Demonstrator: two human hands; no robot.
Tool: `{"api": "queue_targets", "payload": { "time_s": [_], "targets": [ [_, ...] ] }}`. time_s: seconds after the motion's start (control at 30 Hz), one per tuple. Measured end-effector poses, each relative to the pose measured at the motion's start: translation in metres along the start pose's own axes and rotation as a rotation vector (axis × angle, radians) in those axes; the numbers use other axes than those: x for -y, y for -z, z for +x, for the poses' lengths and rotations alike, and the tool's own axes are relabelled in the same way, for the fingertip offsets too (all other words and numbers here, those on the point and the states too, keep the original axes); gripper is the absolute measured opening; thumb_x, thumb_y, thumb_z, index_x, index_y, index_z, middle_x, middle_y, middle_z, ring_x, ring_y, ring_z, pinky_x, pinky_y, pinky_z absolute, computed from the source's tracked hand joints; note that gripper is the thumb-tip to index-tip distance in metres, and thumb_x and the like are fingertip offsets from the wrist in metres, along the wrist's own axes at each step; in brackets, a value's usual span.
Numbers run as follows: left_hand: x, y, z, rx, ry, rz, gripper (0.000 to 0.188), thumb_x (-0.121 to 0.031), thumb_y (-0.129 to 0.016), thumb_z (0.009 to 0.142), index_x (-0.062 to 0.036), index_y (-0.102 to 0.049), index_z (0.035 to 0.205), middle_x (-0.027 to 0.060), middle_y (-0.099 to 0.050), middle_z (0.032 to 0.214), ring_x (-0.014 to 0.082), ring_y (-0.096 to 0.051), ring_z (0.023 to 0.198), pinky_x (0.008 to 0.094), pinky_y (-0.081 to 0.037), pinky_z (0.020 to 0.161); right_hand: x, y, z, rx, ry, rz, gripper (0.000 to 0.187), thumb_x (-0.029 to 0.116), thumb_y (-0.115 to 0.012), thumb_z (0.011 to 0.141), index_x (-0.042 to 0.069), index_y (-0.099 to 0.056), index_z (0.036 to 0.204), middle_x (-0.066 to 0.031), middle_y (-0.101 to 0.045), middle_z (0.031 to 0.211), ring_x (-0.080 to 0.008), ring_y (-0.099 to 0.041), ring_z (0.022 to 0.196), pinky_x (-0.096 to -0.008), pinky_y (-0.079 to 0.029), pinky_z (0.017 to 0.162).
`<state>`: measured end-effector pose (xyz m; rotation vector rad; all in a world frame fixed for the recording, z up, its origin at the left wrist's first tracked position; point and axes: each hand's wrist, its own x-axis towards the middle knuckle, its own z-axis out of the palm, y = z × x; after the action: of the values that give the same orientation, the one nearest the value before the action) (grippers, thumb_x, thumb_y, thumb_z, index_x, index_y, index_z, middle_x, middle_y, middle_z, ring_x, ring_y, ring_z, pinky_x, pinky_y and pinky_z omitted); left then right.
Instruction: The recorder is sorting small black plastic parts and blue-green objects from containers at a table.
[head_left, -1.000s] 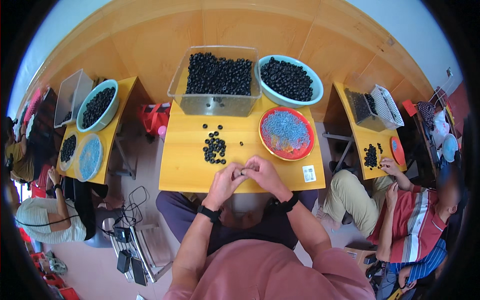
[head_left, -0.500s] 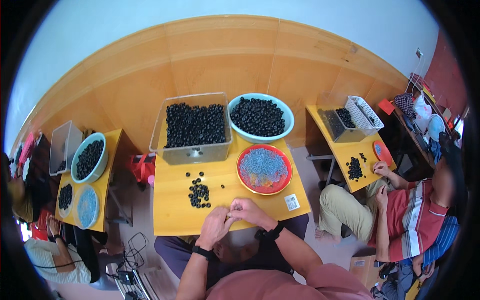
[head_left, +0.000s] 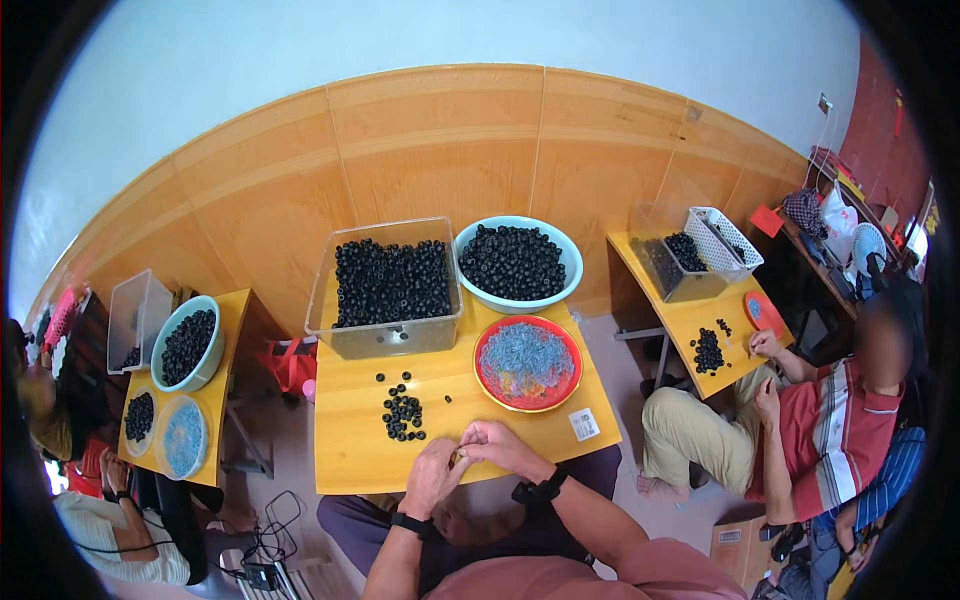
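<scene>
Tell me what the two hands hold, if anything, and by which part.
The left hand and right hand meet; whether anything is held between them, and by which part, cannot be told: too small and covered.

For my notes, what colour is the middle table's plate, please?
The plate is red, edged yellow, in head view.

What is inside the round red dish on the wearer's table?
The red dish holds a heap of small blue pieces. The heap covers most of the dish's bottom, so what lies beneath cannot be seen.
</scene>
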<state>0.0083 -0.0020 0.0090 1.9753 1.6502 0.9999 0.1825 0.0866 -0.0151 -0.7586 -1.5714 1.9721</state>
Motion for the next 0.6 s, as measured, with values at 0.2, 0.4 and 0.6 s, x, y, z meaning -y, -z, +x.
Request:
{"api": "queue_targets", "payload": {
  "time_s": [0.2, 0.4, 0.6],
  "targets": [
    [-0.002, 0.001, -0.003, -0.081, -0.006, -0.073, 0.031, -0.03, -0.08, 0.09, -0.0015, -0.069, 0.096, 0.0148, -0.059, 0.075, 0.0322, -0.06, 0.068, 0.0427, -0.05, 0.063, 0.042, 0.032, -0.002, -0.018, -0.058, -0.41, 0.013, 0.013, -0.072, 0.094, 0.002, -0.072, 0.102, -0.0033, -0.073, 0.087, -0.011, -0.07, 0.073, -0.0262, -0.056, 0.065],
    [0.004, -0.005, 0.0, -0.097, -0.048, -0.046, 0.024, -0.024, -0.076, 0.092, -0.0018, -0.07, 0.086, 0.0133, -0.06, 0.075, 0.0322, -0.062, 0.07, 0.0426, -0.051, 0.065, 0.144, 0.111, 0.027, -0.349, 0.21, -0.576, 0.012, -0.001, -0.071, 0.084, 0.002, -0.072, 0.096, -0.0039, -0.073, 0.082, -0.0141, -0.071, 0.074, -0.0322, -0.056, 0.065],
    [0.0, -0.003, -0.004, -0.141, -0.038, -0.046, 0.027, -0.023, -0.075, 0.092, -0.0021, -0.067, 0.077, 0.0135, -0.059, 0.073, 0.0325, -0.062, 0.074, 0.0434, -0.051, 0.069, 0.173, 0.091, 0.05, -0.536, 0.461, -0.601, 0.036, 0.003, -0.072, 0.088, 0.0, -0.067, 0.123, -0.0122, -0.074, 0.108, -0.0189, -0.072, 0.096, -0.0324, -0.058, 0.086]
  ]
}}
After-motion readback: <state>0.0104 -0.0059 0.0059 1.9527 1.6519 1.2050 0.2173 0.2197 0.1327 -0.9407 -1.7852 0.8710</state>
